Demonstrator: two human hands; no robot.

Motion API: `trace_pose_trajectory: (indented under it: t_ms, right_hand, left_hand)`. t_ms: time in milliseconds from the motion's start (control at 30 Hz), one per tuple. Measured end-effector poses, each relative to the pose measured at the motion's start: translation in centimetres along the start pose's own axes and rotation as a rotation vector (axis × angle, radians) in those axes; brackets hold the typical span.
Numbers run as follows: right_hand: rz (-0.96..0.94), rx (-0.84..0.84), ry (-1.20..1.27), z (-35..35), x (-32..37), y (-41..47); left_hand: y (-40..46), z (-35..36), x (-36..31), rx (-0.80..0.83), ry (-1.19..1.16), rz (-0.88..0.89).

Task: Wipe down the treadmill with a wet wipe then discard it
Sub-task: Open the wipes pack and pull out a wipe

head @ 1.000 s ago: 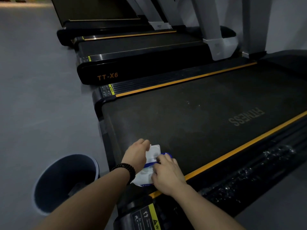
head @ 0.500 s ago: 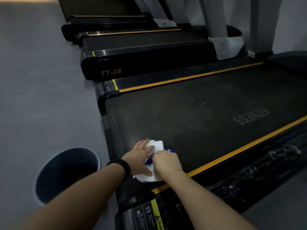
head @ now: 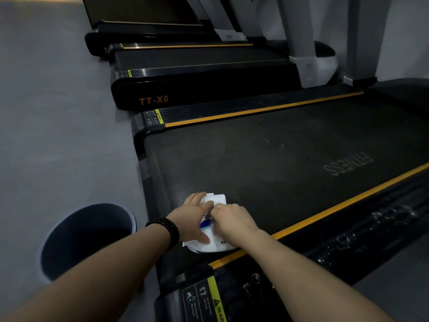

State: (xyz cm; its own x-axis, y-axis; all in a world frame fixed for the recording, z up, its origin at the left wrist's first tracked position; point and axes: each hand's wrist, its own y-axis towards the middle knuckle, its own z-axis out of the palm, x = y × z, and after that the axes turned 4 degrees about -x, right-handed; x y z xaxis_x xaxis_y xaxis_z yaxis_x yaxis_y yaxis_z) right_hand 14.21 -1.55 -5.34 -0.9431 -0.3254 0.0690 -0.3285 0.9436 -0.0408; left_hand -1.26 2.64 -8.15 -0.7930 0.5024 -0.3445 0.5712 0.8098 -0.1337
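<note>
A white and blue pack of wet wipes (head: pixel 210 246) lies on the near end of the treadmill's black belt (head: pixel 267 163), its white lid flipped up at the far side. My left hand (head: pixel 193 218), a dark bead bracelet on its wrist, presses down on the pack's left side. Over the pack's opening, my right hand (head: pixel 232 220) has its fingertips pinched together; what they pinch is hidden. An orange stripe runs along each side of the belt.
A dark round bin (head: pixel 86 238) with a pale rim stands on the grey floor left of the treadmill's end. Two more treadmills (head: pixel 199 73) stand side by side beyond it, with grey uprights (head: pixel 301 38) at the back right.
Both hands have closed in over the pack: the left hand now lies flatter on it and the right hand's fingers have moved onto the opening by the raised lid.
</note>
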Motion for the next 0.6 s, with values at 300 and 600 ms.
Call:
trace_pose_trajectory:
  t_ms: [300,600]
  right_hand:
    - [0.01,0.099,0.087,-0.6,-0.5,0.1]
    - [0.041,0.09,0.056,-0.4,0.0,0.2]
  left_hand:
    - [0.0,0.1,0.1,0.005,-0.001,-0.018]
    - [0.2,0.2,0.5,0.033,0.01,-0.031]
